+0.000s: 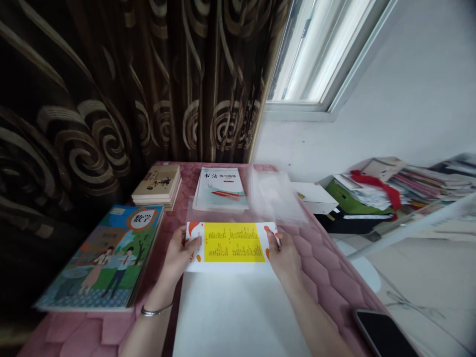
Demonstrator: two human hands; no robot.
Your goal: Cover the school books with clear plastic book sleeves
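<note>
A white printed cover (236,243) with a yellow text panel and red-orange blotches lies across the middle, held at both side edges. My left hand (181,252) pinches its left edge, thumb on top. At the right edge, my right hand (283,252) grips it the same way. Clear plastic film (256,215) shows just beyond the cover's far edge. Toward me stretches a plain whitish sheet (238,312), between my forearms; whether it is joined to the cover, I cannot tell.
Left are a math textbook stack (107,263) and small books (158,183). Ahead lie a calligraphy workbook (221,188), blurred clear plastic covers (275,193) and a white box (316,197). A phone (383,332) rests near the right edge of the pink quilted cloth (327,277).
</note>
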